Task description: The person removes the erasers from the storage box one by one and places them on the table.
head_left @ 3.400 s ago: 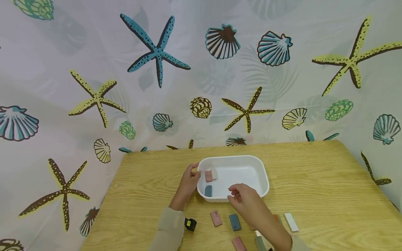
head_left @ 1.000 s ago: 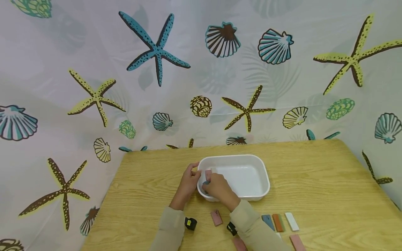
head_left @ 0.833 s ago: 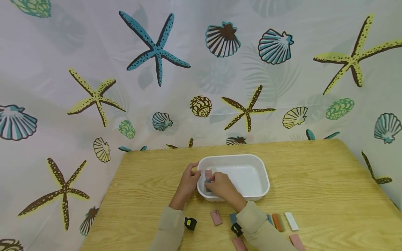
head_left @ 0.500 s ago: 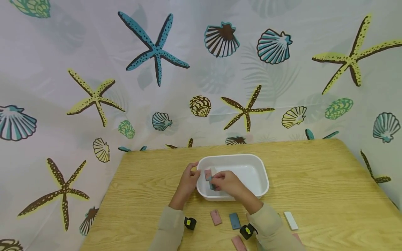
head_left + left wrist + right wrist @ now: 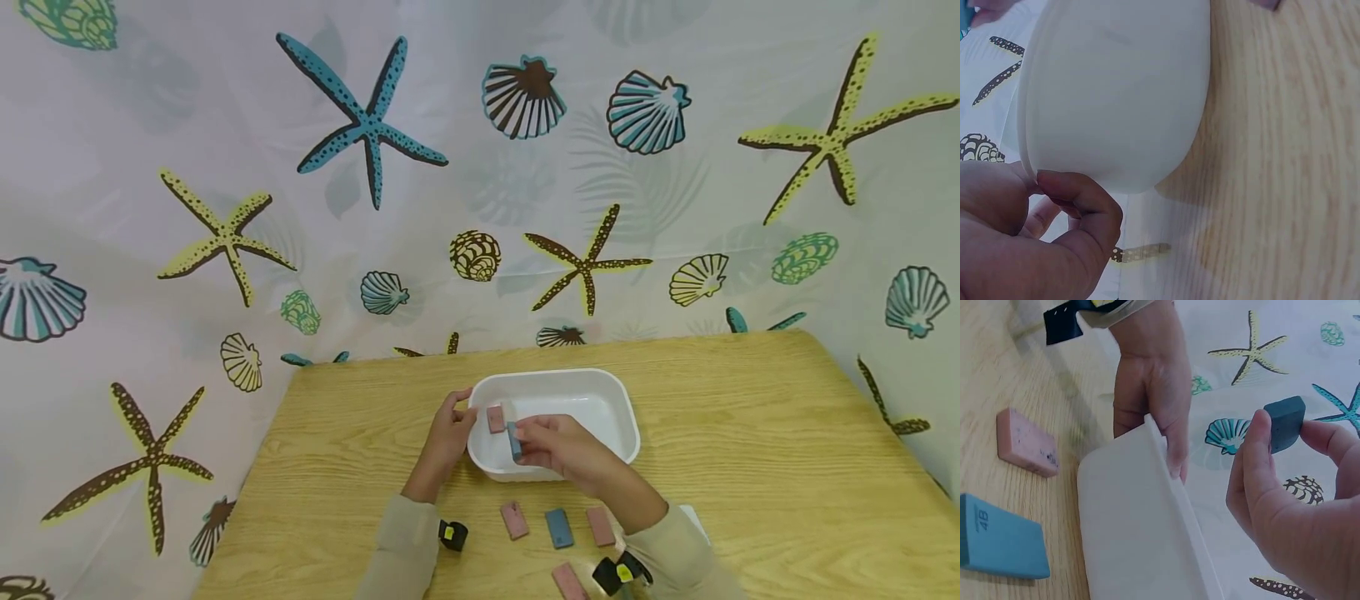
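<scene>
My left hand (image 5: 452, 429) grips the left rim of a white plastic tub (image 5: 600, 408); in the left wrist view, thumb and fingers pinch its edge. Over the tub's left half, my right hand (image 5: 570, 454) holds a blue eraser (image 5: 514, 442) between thumb and fingertips. The right wrist view shows that dark blue eraser (image 5: 1285, 424) raised clear of the tub's wall. Inside the tub, by its left wall, lies a pink eraser (image 5: 496, 419). A whitish piece (image 5: 510, 410) beside it is partly hidden.
In front of the tub lie a pink eraser (image 5: 514, 520), a blue eraser (image 5: 558, 528) marked 4B, and two more pink ones. A white block (image 5: 695, 523) is partly behind my right sleeve. A patterned cloth (image 5: 420, 250) hangs behind the wooden table (image 5: 750, 417).
My right hand, earlier without anything in it above the tub, has taken the blue eraser from the tub's front left corner, lifted it and shifted right. My left hand stays on the rim.
</scene>
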Motion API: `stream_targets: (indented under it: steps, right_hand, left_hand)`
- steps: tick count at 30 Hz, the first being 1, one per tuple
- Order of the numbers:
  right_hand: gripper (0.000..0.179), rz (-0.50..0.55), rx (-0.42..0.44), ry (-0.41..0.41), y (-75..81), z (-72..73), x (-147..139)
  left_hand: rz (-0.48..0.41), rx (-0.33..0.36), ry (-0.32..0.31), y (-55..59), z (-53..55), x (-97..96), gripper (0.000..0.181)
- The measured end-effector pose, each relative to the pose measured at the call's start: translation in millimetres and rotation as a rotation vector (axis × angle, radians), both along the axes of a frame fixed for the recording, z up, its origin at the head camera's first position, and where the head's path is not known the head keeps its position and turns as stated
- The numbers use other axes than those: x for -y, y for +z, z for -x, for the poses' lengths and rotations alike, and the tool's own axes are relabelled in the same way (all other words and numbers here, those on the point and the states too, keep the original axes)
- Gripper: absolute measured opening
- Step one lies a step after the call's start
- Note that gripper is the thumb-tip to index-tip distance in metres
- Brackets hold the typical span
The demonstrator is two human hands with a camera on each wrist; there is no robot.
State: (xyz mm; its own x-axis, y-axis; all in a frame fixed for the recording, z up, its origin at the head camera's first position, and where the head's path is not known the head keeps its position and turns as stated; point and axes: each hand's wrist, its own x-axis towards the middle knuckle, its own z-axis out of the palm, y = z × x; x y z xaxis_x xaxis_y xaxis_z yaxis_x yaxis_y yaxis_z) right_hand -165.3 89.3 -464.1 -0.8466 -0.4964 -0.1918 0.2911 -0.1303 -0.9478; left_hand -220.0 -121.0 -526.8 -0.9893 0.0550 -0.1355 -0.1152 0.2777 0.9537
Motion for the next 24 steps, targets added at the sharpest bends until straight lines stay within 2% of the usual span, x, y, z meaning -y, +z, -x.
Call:
stream_targets:
  steps: [6, 12, 17, 24]
  right_hand:
    - [0.044, 0.093, 0.022, 0.047, 4.8, -12.2, -9]
    - [0.036, 0.105, 0.006, 0.083, 13.1, -32.1, -16]
    - [0.032, 0.039, -0.035, 0.109, 7.8, -47.6, -15]
    - [0.034, -0.157, -0.080, 0.093, -3.9, -61.1, -8]
  left_hand:
    - [0.001, -0.001, -0.002, -1.2, 0.1, 0.6, 0.038]
    - [-0.004, 0.004, -0.002, -2.8, 1.2, 0.4, 0.038]
    - [-0.011, 0.002, -0.010, -2.4, 1.0, 0.6, 0.038]
    - [-0.039, -0.007, -0.025, -0.8, -0.5, 1.1, 0.039]
